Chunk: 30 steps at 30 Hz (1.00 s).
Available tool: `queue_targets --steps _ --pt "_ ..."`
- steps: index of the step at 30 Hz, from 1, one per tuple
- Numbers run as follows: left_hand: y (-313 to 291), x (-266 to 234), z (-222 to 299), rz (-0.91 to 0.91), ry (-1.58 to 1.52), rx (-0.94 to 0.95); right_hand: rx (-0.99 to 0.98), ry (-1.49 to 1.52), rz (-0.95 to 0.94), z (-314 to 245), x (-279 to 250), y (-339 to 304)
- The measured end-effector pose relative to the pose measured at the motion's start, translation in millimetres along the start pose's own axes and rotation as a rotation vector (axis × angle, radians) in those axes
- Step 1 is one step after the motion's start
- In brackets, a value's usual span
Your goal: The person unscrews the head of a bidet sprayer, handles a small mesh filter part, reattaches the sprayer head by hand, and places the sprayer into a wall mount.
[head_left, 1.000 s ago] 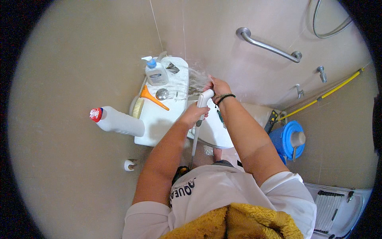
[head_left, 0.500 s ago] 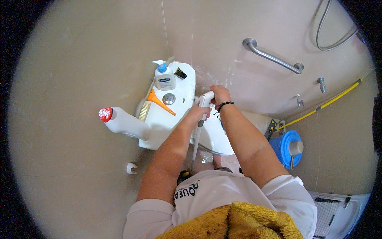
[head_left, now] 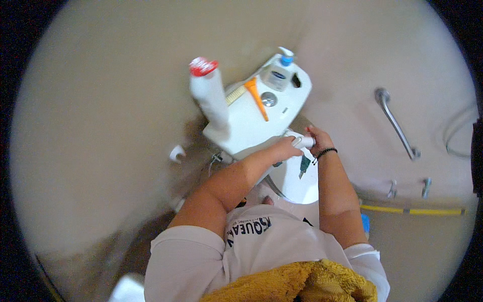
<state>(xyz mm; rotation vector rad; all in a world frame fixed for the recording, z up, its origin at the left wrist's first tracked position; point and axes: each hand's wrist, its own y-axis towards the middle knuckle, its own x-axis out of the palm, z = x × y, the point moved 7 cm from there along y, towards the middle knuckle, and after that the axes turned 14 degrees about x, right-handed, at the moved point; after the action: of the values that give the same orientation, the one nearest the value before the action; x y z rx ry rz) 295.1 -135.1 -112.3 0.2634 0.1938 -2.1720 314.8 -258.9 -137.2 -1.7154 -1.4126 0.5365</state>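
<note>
In the head view, your left hand (head_left: 286,148) is wrapped around the white sprayer (head_left: 303,142), which lies above the toilet lid (head_left: 294,181), just in front of the toilet tank (head_left: 246,128); your right hand (head_left: 322,141) is curled against the sprayer's head, though whether it grips cannot be told. On the tank stand a red-capped bottle (head_left: 210,98) and a pump bottle (head_left: 275,76), with an orange tool (head_left: 257,99) between them.
</note>
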Motion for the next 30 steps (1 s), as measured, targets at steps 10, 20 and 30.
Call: queue_targets --steps 10,20,30 --pt "-162.0 -55.6 -2.3 0.569 0.231 -0.289 -0.109 -0.441 -0.001 20.5 -24.3 65.3" --pt "-321.6 -90.4 -19.3 1.227 0.533 -0.622 -0.333 -1.5 0.303 64.0 -71.9 141.3" --pt "-295.8 -111.7 6.5 1.284 0.704 -0.449 -0.146 -2.185 0.294 94.9 -250.5 166.2"
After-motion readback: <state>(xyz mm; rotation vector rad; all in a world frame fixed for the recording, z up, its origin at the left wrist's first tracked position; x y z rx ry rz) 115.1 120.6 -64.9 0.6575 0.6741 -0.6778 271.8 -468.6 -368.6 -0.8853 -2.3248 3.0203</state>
